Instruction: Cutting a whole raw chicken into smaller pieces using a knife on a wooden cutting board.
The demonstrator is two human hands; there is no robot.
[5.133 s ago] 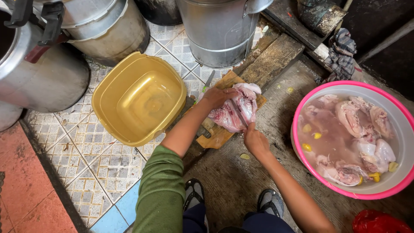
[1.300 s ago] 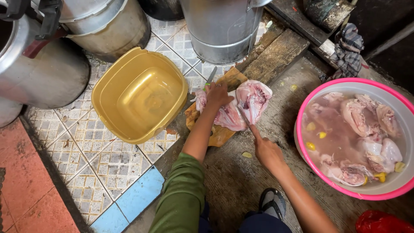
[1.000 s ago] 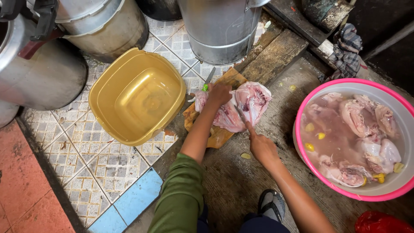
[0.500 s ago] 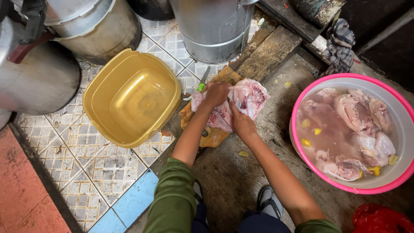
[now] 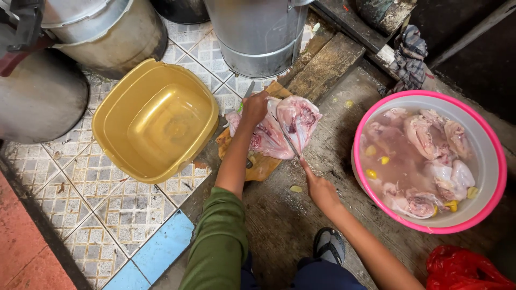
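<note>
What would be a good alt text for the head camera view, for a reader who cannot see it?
Seen from above, a person's left hand holds a raw chicken on a wooden cutting board while the right hand cuts it with a knife. A yellow basin sits left; a pink basin of chicken in water sits right.

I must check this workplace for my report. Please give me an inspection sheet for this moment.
Surface: wet concrete floor beside patterned tiles, with a wooden cutting board.
Job's things: raw chicken on the board; knife.
Clutter: empty yellow basin, pink-rimmed basin of chicken pieces in water, metal pots, red bag, checked cloth.
Hands: left hand grips the chicken; right hand holds the knife.
Cables: nothing seen.
Surroundings: wooden planks, dark wall.
</note>
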